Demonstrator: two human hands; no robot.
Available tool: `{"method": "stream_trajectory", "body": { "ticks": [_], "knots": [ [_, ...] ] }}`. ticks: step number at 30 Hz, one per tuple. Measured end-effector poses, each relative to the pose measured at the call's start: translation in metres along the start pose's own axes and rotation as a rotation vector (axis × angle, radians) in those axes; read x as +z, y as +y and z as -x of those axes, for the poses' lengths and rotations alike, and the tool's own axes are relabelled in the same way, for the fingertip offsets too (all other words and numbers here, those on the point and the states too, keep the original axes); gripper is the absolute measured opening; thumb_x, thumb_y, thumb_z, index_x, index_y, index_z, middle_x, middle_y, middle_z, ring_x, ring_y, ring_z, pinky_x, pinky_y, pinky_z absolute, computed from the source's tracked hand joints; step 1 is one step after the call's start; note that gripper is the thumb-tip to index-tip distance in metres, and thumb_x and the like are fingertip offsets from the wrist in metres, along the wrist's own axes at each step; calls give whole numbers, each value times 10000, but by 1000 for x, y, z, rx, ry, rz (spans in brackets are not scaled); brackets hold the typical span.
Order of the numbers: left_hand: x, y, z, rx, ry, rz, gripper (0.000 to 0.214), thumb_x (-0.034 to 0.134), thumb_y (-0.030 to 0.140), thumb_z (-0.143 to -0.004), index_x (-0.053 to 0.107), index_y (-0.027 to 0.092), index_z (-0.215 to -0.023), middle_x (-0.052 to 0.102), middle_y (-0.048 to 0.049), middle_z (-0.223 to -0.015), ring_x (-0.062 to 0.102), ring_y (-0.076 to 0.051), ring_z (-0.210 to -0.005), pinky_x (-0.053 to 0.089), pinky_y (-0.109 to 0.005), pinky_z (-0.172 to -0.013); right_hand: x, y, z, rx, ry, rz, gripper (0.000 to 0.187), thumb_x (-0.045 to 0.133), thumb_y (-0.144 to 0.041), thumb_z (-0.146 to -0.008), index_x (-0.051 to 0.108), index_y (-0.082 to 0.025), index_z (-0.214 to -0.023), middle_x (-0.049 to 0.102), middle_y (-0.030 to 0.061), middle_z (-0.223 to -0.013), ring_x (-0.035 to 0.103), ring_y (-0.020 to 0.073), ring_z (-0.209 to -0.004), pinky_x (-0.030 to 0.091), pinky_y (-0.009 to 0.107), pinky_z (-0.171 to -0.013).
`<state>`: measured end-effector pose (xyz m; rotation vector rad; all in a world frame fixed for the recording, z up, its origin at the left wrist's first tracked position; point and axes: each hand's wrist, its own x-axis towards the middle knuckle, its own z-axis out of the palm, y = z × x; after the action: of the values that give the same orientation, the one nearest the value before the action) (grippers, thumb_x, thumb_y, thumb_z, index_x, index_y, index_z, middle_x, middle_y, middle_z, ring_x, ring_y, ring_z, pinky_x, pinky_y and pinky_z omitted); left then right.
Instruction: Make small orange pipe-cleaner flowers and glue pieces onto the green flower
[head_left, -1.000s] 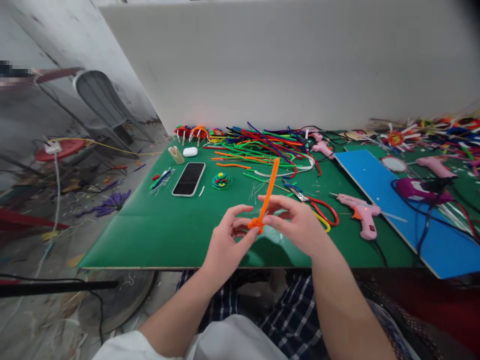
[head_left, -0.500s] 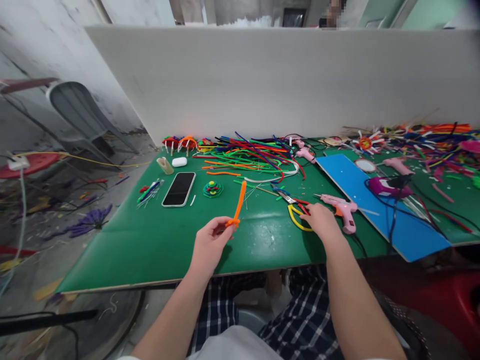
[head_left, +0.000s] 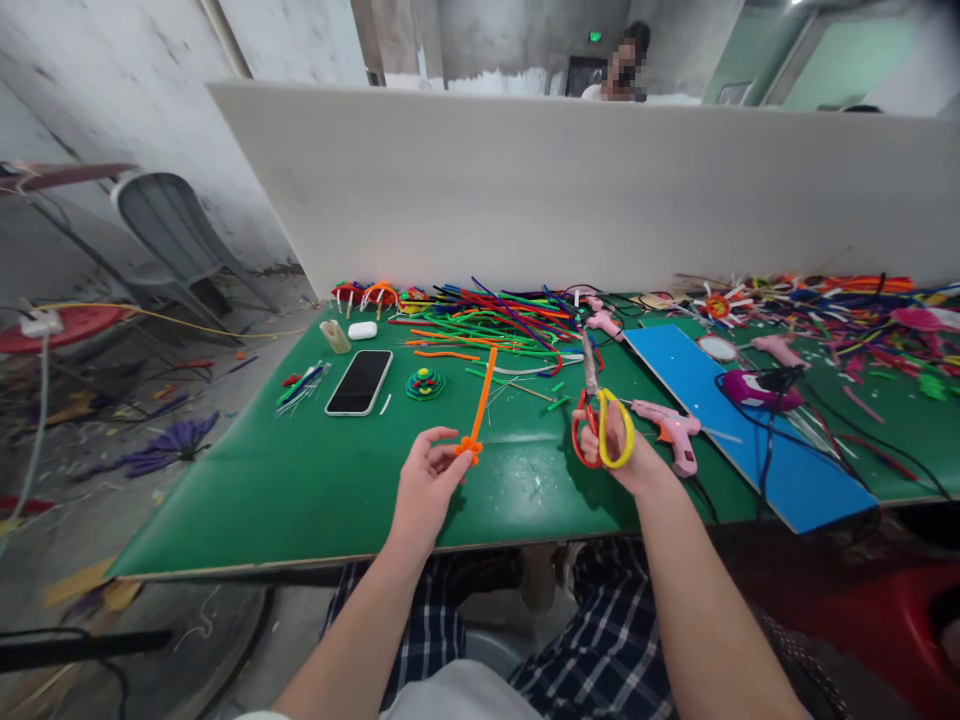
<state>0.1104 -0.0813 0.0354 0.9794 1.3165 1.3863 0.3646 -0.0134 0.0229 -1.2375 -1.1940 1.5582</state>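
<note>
Left hand (head_left: 429,485): grip pinched on the knotted base of an orange fuzzy stem (head_left: 484,400), its straight length pointing to the far side, over the near middle of the green tabletop (head_left: 300,510). Right hand (head_left: 630,455): grip closed around the red and yellow handles of scissors (head_left: 591,368), blades pointing far. Pink glue gun (head_left: 681,436) just right of it. Far: heap of coloured stems (head_left: 517,312). Left: phone (head_left: 360,383), then green coiled piece (head_left: 425,384).
</note>
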Motion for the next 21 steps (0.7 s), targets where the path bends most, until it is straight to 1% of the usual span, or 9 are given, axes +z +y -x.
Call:
{"method": "stream_trajectory", "body": {
  "ticks": [2, 4, 7, 9, 11, 13, 16, 18, 21],
  "knots": [
    [1, -1, 1, -7, -12, 0, 360, 677, 289, -666, 478, 193, -951, 656, -1, -728, 591, -106, -669, 435, -183, -551, 7, 0, -1, 64, -122, -432, 601, 321, -702, -750, 554, -171, -906, 368, -52, -525, 372, 86, -466, 366, 231, -502],
    [1, -2, 1, -13, -17, 17, 361, 674, 292, -669, 471, 196, -952, 654, 0, -728, 591, -108, -670, 433, -185, -545, 12, 2, -2, 128, -197, -659, 672, 321, -747, -707, 570, -148, -883, 379, -45, -527, 381, 93, -480, 392, 251, -529],
    [1, -5, 0, -18, -12, 52, 312, 667, 294, -679, 451, 196, -882, 647, -1, -736, 597, -111, -682, 430, -186, -543, 17, 5, -4, 160, -279, -784, 814, 282, -815, -635, 569, -117, -940, 410, -30, -559, 414, 114, -517, 430, 299, -580],
    [1, -6, -1, -19, -5, 65, 296, 667, 291, -677, 433, 195, -829, 637, 3, -731, 598, -111, -685, 429, -187, -545, 20, 7, -5, 156, -292, -749, 845, 265, -830, -617, 557, -117, -962, 416, -30, -566, 425, 120, -523, 440, 326, -609],
    [2, -7, -2, -23, 2, 72, 295, 671, 285, -673, 423, 196, -807, 621, 15, -715, 595, -108, -678, 428, -188, -549, 23, 8, -5, 114, -263, -601, 821, 259, -826, -627, 540, -142, -984, 429, -29, -575, 450, 130, -538, 440, 345, -632],
    [3, -6, -2, -19, 8, 83, 293, 676, 272, -668, 419, 196, -787, 598, 34, -689, 590, -99, -665, 428, -186, -560, 26, 9, -4, -26, -161, -326, 749, 315, -803, -637, 511, -187, -1017, 423, -41, -571, 456, 132, -544, 429, 337, -630],
    [3, -5, -1, 15, 24, 101, 288, 681, 252, -663, 415, 193, -754, 565, 53, -664, 587, -90, -657, 435, -192, -596, 32, 9, 2, -227, -21, 62, 629, 614, -645, -574, 493, -238, -1038, 407, -63, -599, 407, 106, -540, 385, 276, -593],
    [2, -3, 1, 51, 40, 103, 284, 682, 239, -663, 413, 191, -744, 563, 52, -674, 597, -93, -671, 445, -205, -636, 36, 8, 7, -272, -22, 343, 596, 729, -481, -534, 510, -243, -1034, 414, -58, -649, 388, 102, -569, 352, 255, -576],
    [-2, -1, 4, 122, 65, 101, 280, 675, 224, -671, 405, 192, -736, 581, 39, -711, 613, -108, -710, 452, -231, -691, 41, 3, 16, -311, -73, 783, 540, 712, -414, -575, 521, -242, -1051, 407, -46, -669, 393, 121, -606, 331, 252, -561]
  ]
}}
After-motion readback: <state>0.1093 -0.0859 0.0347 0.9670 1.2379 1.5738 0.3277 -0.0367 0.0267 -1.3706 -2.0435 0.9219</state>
